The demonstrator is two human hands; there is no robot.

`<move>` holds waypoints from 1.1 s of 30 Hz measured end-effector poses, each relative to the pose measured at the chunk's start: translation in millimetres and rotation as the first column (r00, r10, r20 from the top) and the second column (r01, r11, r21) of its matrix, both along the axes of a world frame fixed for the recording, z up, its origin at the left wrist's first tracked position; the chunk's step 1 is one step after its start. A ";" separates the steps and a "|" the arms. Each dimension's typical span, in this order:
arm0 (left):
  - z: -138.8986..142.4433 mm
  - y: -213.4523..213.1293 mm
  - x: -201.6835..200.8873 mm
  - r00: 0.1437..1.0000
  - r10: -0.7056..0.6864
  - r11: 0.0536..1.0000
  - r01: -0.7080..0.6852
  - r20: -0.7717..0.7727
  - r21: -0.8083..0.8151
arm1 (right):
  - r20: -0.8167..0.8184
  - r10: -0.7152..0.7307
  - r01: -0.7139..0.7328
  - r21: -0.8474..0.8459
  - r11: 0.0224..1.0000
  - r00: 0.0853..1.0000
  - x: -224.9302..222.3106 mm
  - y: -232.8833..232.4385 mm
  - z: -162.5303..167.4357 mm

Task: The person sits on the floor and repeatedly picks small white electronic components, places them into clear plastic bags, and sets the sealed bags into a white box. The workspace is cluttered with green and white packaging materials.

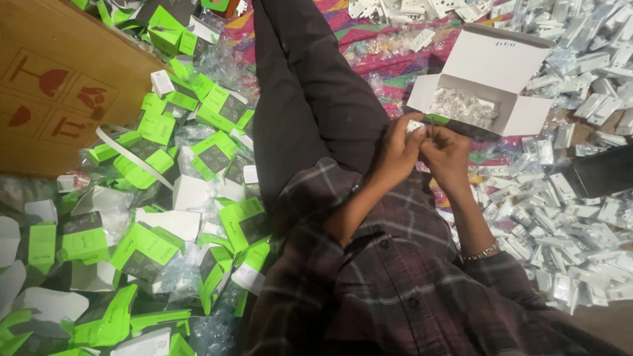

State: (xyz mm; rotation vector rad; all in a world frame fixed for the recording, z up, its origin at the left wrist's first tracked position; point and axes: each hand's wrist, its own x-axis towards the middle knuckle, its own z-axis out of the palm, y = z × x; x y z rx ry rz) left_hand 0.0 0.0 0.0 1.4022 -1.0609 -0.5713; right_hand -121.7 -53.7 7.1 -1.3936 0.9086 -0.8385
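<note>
My left hand (395, 148) and my right hand (450, 157) meet in front of my lap, over my outstretched leg in dark trousers (303, 99). Together they pinch a small white part (415, 124) with a thin green strip (436, 118) beside it; what it is exactly is too small to tell. My right wrist wears a bracelet (482, 251). Just beyond the hands sits an open white cardboard box (491, 62) with its lid flipped back, and clear shiny packets (461, 105) lie inside it.
A heap of small green-and-white cartons (158, 217) and crumpled clear wrap covers the floor on the left. A large brown cardboard box (59, 92) stands at the upper left. Many small white bagged parts (567, 217) lie on the right, with a dark flat object (601, 173) among them, on a patterned cloth (389, 53).
</note>
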 end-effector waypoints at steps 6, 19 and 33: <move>16.7 -1.7 -4.4 0.992 0.097 0.993 -0.091 -0.079 0.075 | 0.109 -0.120 0.104 0.147 0.984 0.987 11.2 -0.3 -0.4; 6.3 -8.8 4.9 0.971 0.171 0.985 -0.165 -0.169 0.046 | 0.057 -0.159 0.168 -0.282 0.945 0.986 34.3 19.8 11.5; 8.5 -3.0 -3.3 0.982 0.165 0.985 -0.169 0.091 0.043 | -0.015 -0.120 0.116 -0.156 0.981 0.993 21.0 -10.8 -18.3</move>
